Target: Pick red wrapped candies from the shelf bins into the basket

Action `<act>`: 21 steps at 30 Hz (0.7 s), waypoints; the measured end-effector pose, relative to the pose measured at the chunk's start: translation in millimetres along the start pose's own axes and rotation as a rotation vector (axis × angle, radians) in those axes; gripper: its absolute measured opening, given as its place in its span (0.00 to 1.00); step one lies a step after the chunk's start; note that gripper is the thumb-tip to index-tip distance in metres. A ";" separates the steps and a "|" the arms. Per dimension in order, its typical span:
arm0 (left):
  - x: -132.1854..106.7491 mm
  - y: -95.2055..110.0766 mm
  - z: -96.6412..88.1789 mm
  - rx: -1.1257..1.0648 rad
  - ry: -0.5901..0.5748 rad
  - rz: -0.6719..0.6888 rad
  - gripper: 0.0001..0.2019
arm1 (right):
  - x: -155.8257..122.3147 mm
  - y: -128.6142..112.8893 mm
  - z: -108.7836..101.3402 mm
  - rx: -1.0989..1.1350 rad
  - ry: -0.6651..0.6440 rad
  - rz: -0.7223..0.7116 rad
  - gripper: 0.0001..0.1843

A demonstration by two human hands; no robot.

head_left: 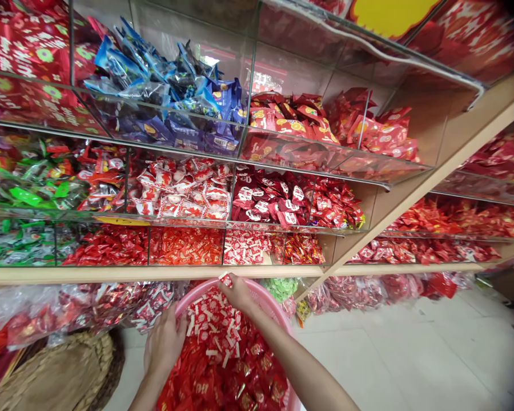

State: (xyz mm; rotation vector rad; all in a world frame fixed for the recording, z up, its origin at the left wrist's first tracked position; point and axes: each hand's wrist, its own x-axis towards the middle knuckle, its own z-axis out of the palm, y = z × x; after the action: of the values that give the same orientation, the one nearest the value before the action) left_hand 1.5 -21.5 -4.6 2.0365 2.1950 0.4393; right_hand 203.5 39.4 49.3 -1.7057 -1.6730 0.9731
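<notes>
A pink plastic basket (pixel 269 305) heaped with red and white wrapped candies (pixel 223 354) sits low in the middle of the view. My left hand (pixel 165 342) grips the basket's left rim. My right hand (pixel 239 292) is at the basket's far edge, fingers pinched on a small red-and-white candy (pixel 226 279) held just below the lowest shelf bin of similar candies (pixel 245 246).
Clear acrylic shelf bins (pixel 188 194) hold red, white, green and blue wrapped sweets in three tiers. A wooden shelf edge (pixel 111 275) runs across. Bagged candies (pixel 68 314) lie below it, a woven basket (pixel 55 371) is at lower left, and white tiled floor (pixel 411 354) is at right.
</notes>
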 end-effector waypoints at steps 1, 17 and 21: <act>-0.1 -0.2 0.4 0.000 0.003 0.001 0.22 | -0.1 -0.9 3.2 -0.026 0.002 -0.017 0.11; -0.2 -1.8 1.3 -0.035 0.032 -0.008 0.21 | 3.5 -17.1 26.3 -0.222 -0.031 -0.066 0.13; -0.4 -1.6 1.8 -0.027 0.023 -0.003 0.22 | 3.0 -15.9 19.9 -0.245 -0.024 -0.057 0.12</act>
State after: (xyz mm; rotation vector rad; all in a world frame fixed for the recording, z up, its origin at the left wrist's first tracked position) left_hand 0.5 -21.7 -6.9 2.0238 2.1931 0.4922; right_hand 177.9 41.4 50.1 -1.7946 -1.9115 0.7913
